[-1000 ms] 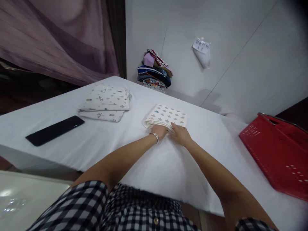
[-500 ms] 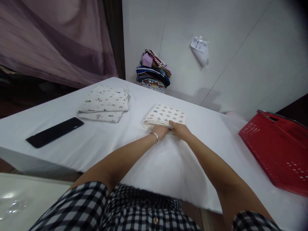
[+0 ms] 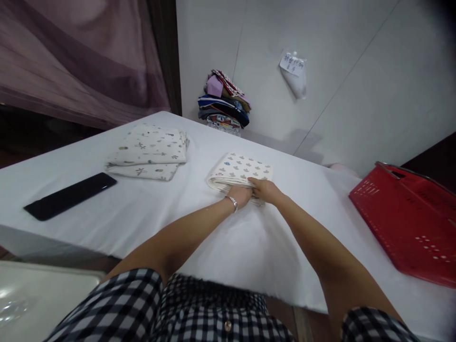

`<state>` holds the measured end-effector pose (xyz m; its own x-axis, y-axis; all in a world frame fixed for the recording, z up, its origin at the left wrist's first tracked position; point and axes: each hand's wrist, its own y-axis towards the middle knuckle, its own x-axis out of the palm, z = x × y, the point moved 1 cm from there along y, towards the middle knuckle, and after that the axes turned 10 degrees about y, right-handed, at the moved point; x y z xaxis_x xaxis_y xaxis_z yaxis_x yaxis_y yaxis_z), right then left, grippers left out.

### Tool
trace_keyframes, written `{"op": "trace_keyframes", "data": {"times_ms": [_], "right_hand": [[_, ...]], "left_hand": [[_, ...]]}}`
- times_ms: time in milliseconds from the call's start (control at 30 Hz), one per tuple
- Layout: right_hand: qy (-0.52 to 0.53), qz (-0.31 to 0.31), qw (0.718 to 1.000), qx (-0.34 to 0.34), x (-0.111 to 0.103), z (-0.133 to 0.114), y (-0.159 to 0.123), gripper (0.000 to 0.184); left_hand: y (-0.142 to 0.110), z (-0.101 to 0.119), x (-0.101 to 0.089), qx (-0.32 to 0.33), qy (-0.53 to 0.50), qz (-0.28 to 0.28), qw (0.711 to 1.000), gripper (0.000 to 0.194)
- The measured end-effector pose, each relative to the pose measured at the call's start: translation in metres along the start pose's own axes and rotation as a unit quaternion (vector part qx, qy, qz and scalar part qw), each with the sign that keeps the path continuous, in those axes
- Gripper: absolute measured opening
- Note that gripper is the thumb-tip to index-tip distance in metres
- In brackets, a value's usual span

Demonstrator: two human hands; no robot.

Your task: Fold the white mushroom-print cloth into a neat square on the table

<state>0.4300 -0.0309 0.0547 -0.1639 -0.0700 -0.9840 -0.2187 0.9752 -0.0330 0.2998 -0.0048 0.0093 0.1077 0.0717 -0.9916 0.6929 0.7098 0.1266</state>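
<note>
A folded white cloth (image 3: pixel 242 168) with grey cloud-like prints lies on the white-covered table, its layered front edge towards me. My left hand (image 3: pixel 241 195), with a silver bracelet at the wrist, reaches into that front edge, and its fingers are mostly hidden by the fabric. Pinching the same edge a little to the right is my right hand (image 3: pixel 266 190), thumb on top and fingers underneath. Further left rests a second folded white cloth (image 3: pixel 149 151) with small plant-like prints, touched by neither hand.
A black flat slab (image 3: pixel 71 195) lies at the table's left. On the right stands a red plastic basket (image 3: pixel 406 223). Behind the table rises a pile of folded clothes (image 3: pixel 224 102) against the wall. A pinkish curtain (image 3: pixel 81 57) hangs at the back left.
My right hand has shifted from lying over the cloth's front edge to pinching it, and the edge is lifted slightly. My left hand stays at the layers. The view has drifted slightly.
</note>
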Motion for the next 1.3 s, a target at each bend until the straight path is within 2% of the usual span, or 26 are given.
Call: {"op": "trace_keyframes", "data": {"times_ms": [133, 300, 467, 667, 900, 1067, 1300], "right_hand": [[0.005, -0.007, 1.000, 0.000, -0.003, -0.003, -0.003, 0.052], [0.024, -0.008, 1.000, -0.005, 0.003, -0.001, -0.005, 0.052], [0.007, -0.012, 1.000, -0.021, 0.007, -0.002, -0.008, 0.060], [-0.049, -0.029, 0.998, -0.029, 0.003, -0.006, -0.019, 0.072], [-0.071, -0.001, 0.997, -0.034, 0.014, -0.003, -0.027, 0.067], [-0.082, 0.031, 0.994, -0.065, 0.030, -0.003, -0.033, 0.061], [-0.090, 0.099, 0.989, -0.066, 0.040, -0.004, -0.044, 0.068]], "left_hand": [[-0.008, 0.000, 0.005, 0.017, 0.007, -0.010, 1.000, 0.033], [-0.013, -0.004, 0.013, 0.049, 0.010, -0.025, 0.998, 0.032], [-0.005, 0.001, 0.010, 0.042, -0.009, 0.021, 0.999, 0.031], [-0.010, 0.007, 0.006, 0.047, -0.029, 0.024, 0.998, 0.029], [-0.023, 0.003, 0.012, 0.049, -0.010, -0.017, 0.999, 0.032], [-0.023, 0.002, 0.016, 0.052, -0.003, -0.011, 0.999, 0.030], [-0.031, 0.002, 0.011, 0.012, 0.004, 0.016, 1.000, 0.032]]}}
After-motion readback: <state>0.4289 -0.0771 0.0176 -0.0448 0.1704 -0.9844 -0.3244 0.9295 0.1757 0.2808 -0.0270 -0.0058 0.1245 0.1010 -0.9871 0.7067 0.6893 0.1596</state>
